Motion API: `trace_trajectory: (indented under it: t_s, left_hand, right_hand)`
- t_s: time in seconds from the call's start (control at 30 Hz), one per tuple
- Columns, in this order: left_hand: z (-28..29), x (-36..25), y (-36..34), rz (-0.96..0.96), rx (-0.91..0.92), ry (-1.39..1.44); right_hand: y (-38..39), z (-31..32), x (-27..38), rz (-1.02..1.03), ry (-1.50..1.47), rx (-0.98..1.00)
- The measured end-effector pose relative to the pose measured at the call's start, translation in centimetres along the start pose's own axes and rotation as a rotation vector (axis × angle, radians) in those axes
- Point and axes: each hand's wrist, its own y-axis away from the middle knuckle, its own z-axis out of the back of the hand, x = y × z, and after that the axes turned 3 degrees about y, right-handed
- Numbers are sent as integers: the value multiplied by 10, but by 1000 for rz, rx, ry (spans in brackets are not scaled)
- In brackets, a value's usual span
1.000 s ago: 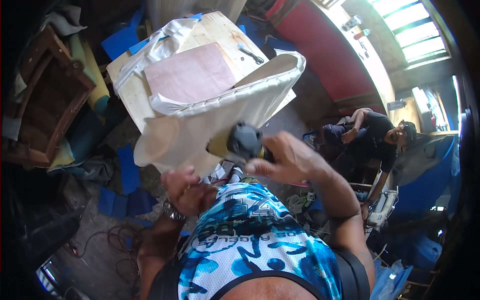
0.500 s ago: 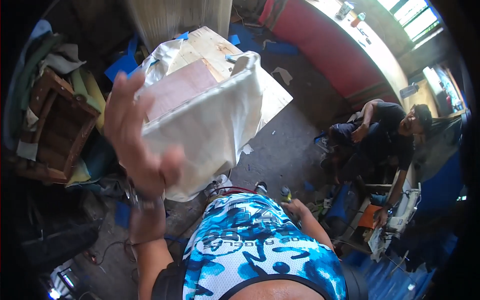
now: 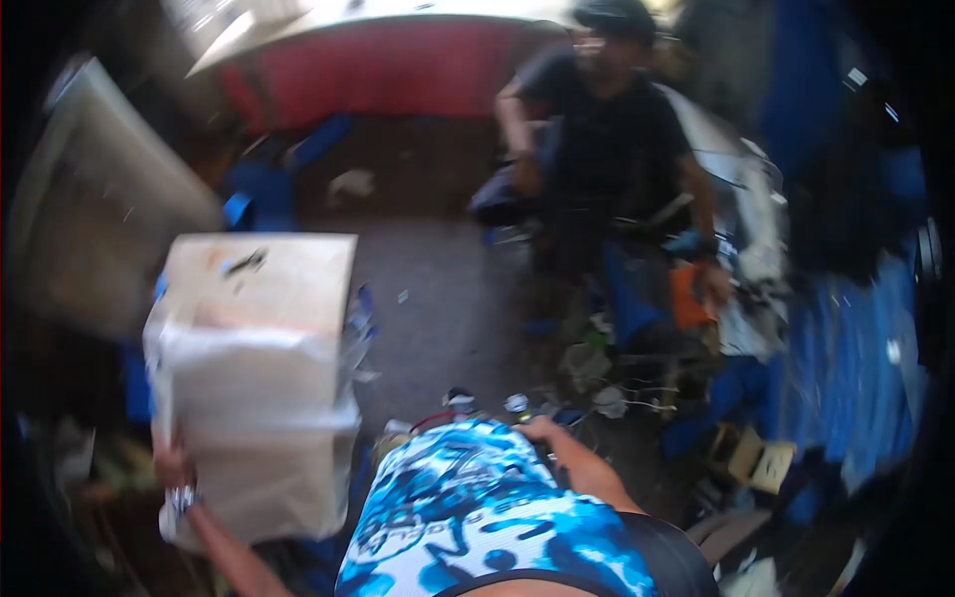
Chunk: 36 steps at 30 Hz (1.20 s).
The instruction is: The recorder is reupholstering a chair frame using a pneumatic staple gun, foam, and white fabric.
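A pale cream-covered furniture piece (image 3: 261,388) stands at my left, its cloth lying in blurred folds. Beyond its cloth lies a bare wooden board (image 3: 298,274) with a dark mark on it. Against the piece's left edge is my left hand (image 3: 171,465), with a watch or band at the wrist; motion smears its fingers, so their grip is unclear. Beside my waist, my right hand (image 3: 542,430) is closed around a small tool (image 3: 517,404) with a rounded, shiny end and a yellowish part. Its exact kind is too blurred to make out.
Ahead on the right sits a person (image 3: 602,129) in dark clothes, one arm reaching toward an orange item (image 3: 688,297). A red-fronted counter (image 3: 398,75) runs along the back. Blue sheeting (image 3: 846,368) hangs at right; an open cardboard box (image 3: 741,453) and scraps lie below it.
My view has swung to the right, so the seated person now appears nearer the middle. My left hand, raised with fingers spread before, is now down at the cream-covered piece's left edge.
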Motion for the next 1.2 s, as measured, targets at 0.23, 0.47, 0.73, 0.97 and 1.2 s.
trace_trajectory:
  t_s: [0.23,0.47,0.73,0.97,1.2]
  left_hand:
    - [20,-5,27,-25,-40,-46]
    - [17,3,27,116,-20,-119]
    - [4,23,23,121,-85,-272]
    - [-1,32,23,217,106,-734]
    - [22,-13,28,286,228,-371]
  right_hand:
    - [11,24,5,127,55,-87]
    - [-2,45,-17,52,96,-130]
    - [5,59,-8,15,119,32]
    - [9,51,70,108,-75,19]
    - [30,38,145,315,-39,-111]
